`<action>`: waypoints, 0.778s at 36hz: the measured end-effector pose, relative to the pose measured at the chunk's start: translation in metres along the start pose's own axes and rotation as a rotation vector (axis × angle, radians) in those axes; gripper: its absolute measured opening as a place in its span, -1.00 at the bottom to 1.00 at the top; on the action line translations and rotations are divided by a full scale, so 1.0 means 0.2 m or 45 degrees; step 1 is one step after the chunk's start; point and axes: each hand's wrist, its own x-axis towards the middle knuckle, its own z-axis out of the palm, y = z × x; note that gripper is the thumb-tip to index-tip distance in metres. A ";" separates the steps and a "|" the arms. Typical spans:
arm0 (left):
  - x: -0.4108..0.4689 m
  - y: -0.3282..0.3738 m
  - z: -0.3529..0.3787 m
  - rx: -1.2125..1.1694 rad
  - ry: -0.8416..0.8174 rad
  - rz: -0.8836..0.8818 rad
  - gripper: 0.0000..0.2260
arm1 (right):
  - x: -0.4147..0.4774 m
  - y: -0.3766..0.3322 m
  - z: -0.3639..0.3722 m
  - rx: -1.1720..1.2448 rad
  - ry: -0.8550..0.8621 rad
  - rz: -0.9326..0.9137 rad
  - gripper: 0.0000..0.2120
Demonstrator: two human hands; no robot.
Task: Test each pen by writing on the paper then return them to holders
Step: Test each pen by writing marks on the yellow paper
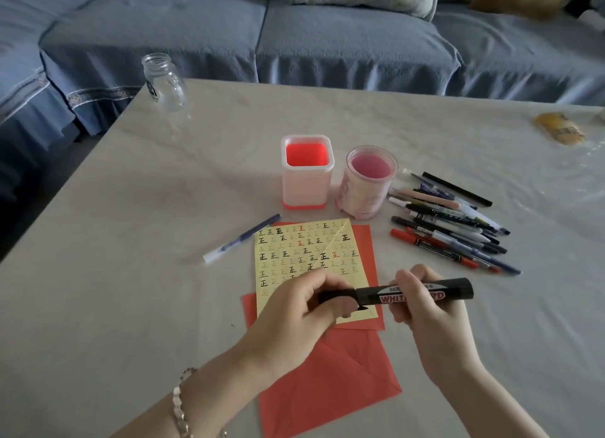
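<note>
- The left grip (294,310) and the right grip (429,313) are both clamped on one black marker (370,296). It is held level above the near right corner of the yellow paper (304,251). The left fingers curl round its left end and the right fingers wrap its barrel. I cannot tell whether the cap is seated.
- The yellow paper lies on red sheets (327,382), which reach toward the near edge of the desk (131,274).
- The square holder (306,182) and the round holder (363,192) stand just beside each other, near the paper's far edge.
- A pile of pens (451,228) lies right of the round holder, near the right grip.
- A single blue pen (242,238) lies slantwise just left of the paper.
- A broad stretch of bare desk lies to the left of that pen.
- A glass jar (165,82) stands at the far left corner of the desk, close to the edge.
- A sofa (327,45) runs along beyond the desk's far edge.
</note>
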 end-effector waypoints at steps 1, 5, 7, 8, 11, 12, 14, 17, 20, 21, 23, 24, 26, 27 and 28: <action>0.01 0.01 0.00 -0.065 -0.011 -0.035 -0.90 | 0.00 0.01 -0.01 0.009 -0.004 -0.018 -0.70; 0.05 0.04 0.00 -0.426 -0.124 -0.224 -0.92 | 0.02 0.00 -0.03 0.004 -0.069 -0.135 -0.77; 0.06 0.04 0.01 -0.522 -0.200 -0.312 -0.87 | 0.03 -0.01 -0.04 0.000 -0.122 -0.159 -0.77; 0.06 0.05 0.01 -0.523 -0.221 -0.337 -0.88 | 0.04 -0.01 -0.06 -0.004 -0.139 -0.146 -0.78; 0.08 0.01 0.03 -0.331 -0.226 -0.340 -0.97 | 0.06 0.01 -0.07 -0.040 -0.192 -0.029 -0.77; 0.09 -0.01 0.04 -0.194 -0.220 -0.306 -0.93 | 0.07 0.02 -0.07 -0.058 -0.195 0.031 -0.75; 0.12 -0.07 0.05 0.054 -0.210 -0.253 -0.91 | 0.08 0.06 -0.07 -0.128 -0.196 0.185 -0.67; 0.16 -0.15 0.03 0.351 -0.134 -0.234 -0.91 | 0.14 0.09 -0.08 -0.518 -0.315 0.301 -0.64; 0.18 -0.21 -0.01 0.652 0.109 -0.177 -0.94 | 0.25 0.11 -0.16 -0.822 -0.148 0.183 -0.72; 0.19 -0.23 -0.03 0.714 0.228 -0.163 -0.91 | 0.29 0.11 -0.21 -0.942 -0.037 0.087 -0.76; 0.19 -0.24 -0.08 0.810 0.456 -0.134 -0.91 | 0.38 0.11 -0.31 -1.185 0.176 -0.138 -0.86; 0.19 -0.25 -0.11 0.872 0.545 -0.111 -0.91 | 0.42 0.11 -0.36 -1.275 0.234 -0.204 -0.89; 0.19 -0.27 -0.19 1.013 0.664 -0.033 -0.91 | 0.48 0.12 -0.43 -1.469 0.269 -0.157 -0.78; 0.19 -0.29 -0.22 1.107 0.696 0.023 -0.92 | 0.51 0.13 -0.45 -1.560 0.249 -0.089 -0.73; 0.18 -0.33 -0.26 1.211 0.713 0.057 -0.92 | 0.52 0.14 -0.47 -1.643 0.217 -0.026 -0.70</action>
